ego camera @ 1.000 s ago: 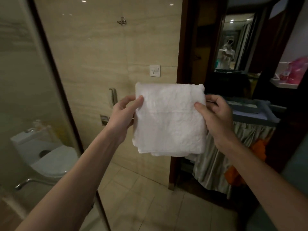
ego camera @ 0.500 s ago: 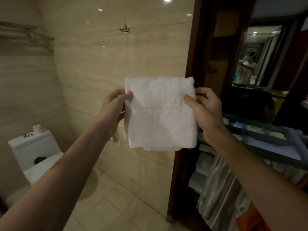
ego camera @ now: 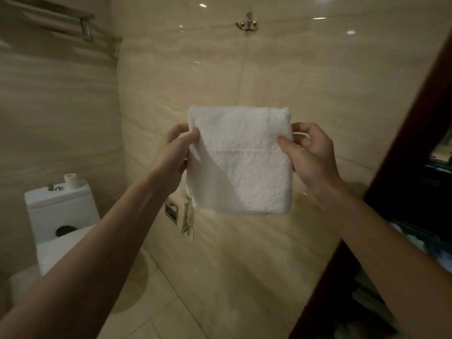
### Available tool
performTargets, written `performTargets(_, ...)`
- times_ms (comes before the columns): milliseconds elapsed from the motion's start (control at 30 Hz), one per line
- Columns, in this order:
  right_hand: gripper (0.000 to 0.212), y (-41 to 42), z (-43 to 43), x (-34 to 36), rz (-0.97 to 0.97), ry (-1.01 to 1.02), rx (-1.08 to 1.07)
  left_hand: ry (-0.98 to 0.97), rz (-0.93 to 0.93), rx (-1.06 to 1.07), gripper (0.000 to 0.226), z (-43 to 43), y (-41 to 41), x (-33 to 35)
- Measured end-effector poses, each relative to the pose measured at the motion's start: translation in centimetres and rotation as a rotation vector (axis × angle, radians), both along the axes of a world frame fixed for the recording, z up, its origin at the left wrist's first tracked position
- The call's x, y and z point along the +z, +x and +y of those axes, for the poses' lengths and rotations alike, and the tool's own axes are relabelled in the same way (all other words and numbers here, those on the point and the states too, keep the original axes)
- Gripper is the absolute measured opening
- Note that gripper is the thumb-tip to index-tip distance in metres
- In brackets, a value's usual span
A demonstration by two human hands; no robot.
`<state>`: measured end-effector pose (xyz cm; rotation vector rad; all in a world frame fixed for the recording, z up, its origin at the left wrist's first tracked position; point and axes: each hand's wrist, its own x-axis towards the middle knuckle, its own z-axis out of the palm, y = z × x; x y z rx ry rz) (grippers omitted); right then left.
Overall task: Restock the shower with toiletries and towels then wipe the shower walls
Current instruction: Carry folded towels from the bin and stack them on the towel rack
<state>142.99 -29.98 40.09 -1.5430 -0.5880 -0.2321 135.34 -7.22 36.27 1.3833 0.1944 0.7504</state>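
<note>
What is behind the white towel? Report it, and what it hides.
Behind the towel, pinched by the left hand and right hand, stands the beige tiled wall. A metal fitting shows below its lower left corner; the fitting's upper part and the wall directly behind are covered.

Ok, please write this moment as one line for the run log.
stage: restocking | left hand: pinches folded white towel, left edge | right hand: pinches its right edge | state: held up before tiled wall, not yet placed
</note>
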Motion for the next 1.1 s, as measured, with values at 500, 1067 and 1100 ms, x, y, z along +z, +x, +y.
performTargets(500, 0.023, 12.5, 29.3, 1.8, 0.020, 0.021, 0.373, 0.024, 0.014, 0.327, 0.019, 25.7, 3.3, 3.1)
performTargets(1067, 0.017, 16.8, 63.2, 10.0, -0.121, 0.261, 0.845, 0.210, -0.085, 0.913, 0.014, 48.6, 1.1, 13.2)
performTargets(1100, 0.017, 16.5, 65.1, 10.3, -0.112, 0.273, 0.869, 0.223, -0.086, 0.935, 0.014, 49.7, 0.6, 13.8)
